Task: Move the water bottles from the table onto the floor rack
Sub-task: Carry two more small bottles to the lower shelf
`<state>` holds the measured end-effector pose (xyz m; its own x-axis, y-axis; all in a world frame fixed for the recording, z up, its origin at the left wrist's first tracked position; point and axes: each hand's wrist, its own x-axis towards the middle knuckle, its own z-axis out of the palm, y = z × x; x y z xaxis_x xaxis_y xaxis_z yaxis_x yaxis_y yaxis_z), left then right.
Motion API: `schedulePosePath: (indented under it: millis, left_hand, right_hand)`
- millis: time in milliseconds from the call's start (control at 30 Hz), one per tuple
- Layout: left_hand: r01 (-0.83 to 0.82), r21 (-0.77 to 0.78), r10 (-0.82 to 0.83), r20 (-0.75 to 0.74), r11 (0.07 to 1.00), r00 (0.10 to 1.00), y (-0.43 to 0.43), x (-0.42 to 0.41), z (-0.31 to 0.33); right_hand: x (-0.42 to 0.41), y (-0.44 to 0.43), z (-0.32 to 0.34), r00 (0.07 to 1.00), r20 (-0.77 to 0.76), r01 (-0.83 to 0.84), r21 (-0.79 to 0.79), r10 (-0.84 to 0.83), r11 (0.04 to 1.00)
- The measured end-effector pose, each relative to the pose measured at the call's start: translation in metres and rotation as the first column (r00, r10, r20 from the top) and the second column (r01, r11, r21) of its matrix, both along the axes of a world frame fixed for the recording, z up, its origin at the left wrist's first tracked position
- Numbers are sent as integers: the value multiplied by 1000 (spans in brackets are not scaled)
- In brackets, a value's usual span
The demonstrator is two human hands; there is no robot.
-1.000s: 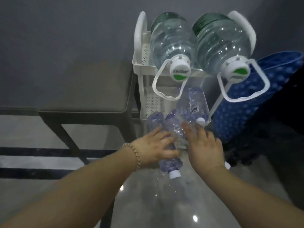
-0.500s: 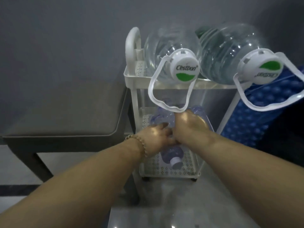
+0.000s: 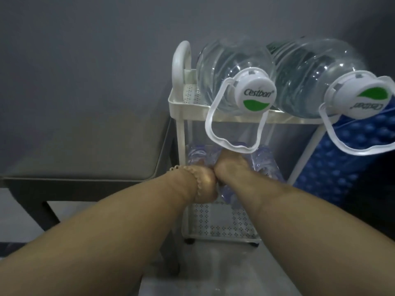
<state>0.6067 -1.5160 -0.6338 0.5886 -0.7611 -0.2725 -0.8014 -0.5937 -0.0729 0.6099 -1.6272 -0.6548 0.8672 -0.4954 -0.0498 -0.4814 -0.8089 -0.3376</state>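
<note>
Dim corner with a grey wall and a pale, glossy floor. Clutched together as a bundle, the small bottles (image 3: 263, 165) were held inside the floor rack (image 3: 183, 129), under its top tier and just above the perforated lower shelf (image 3: 222, 223). Had been pushed deeper and lower than half a second before, when one cap still poked out toward the camera. Judged nearly placed, with only the set-down and letting go left. Left hand (image 3: 205, 184), with a beaded bracelet (image 3: 198, 184) at the wrist, and right hand (image 3: 230, 167) pressed side by side, each grip seemingly clasped on the bundle, though fingertips were hidden. Directly overhead lay two big jugs (image 3: 233, 67) on the top tier, necks forward. Hung low across the opening, one white carry loop (image 3: 233, 142) was just above the right hand, likely to snag knuckles on the way out. Beside the rack on the left stood a dark padded bench (image 3: 81, 146), and on the right leaned a blue dimpled mat (image 3: 352, 163).
</note>
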Motion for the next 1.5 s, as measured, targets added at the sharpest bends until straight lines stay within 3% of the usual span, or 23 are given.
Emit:
schedulePosePath:
  millis: [100, 167, 200, 267, 333, 400, 500, 667, 767, 833, 1133, 1267, 1500]
  left_hand:
    - [8, -123, -3, 41, 992, 999, 15, -9, -18]
    - [15, -131, 7, 166, 991, 986, 18, -14, -34]
    - [25, -165, 12, 218, 986, 976, 19, -14, -41]
    - [27, -270, 49, 269, 963, 962, 19, -15, -53]
    - [2, -373, 97, 249, 928, 964, 19, -18, -60]
    - [-17, -402, 119, 231, 916, 966, 19, -19, -62]
    - [-6, -368, 129, 311, 930, 942, 18, -24, -64]
    - [-12, -404, 191, 406, 915, 894, 17, -29, -64]
    - [-30, -372, 192, 408, 928, 892, 17, -30, -63]
    - [-24, -385, 192, 403, 922, 895, 17, -29, -64]
    - [29, -383, 163, 460, 923, 873, 15, -28, -69]
    - [38, -431, 179, 451, 902, 874, 15, -30, -72]
    - [91, -342, 95, 492, 935, 866, 19, -23, -69]
  right_hand:
    - [-10, 10, 0, 999, -47, 13, -6, -13, 1000]
    - [-31, 16, 0, 992, -79, -102, -73, 96, 992]
    - [-43, 19, -2, 986, -44, -164, -115, 160, 980]
    - [-67, 22, -13, 932, 164, -272, -276, 324, 922]
    - [-88, 21, -27, 901, 273, -252, -305, 338, 918]
    - [-103, 19, -35, 921, 194, -269, -308, 337, 913]
    - [-110, 17, -44, 924, 60, -304, -486, 379, 819]
    - [-104, 17, -45, 926, 47, -259, -645, 376, 719]
    - [-98, 18, -47, 952, 24, -216, -659, 306, 721]
    - [-97, 23, -48, 966, 43, -176, -611, 254, 772]
    - [-90, 27, -58, 965, 154, -116, -471, 211, 874]
    - [-92, 25, -64, 967, 125, -132, -498, 221, 857]
    - [-97, 25, -72, 974, 105, -118, -518, 200, 847]
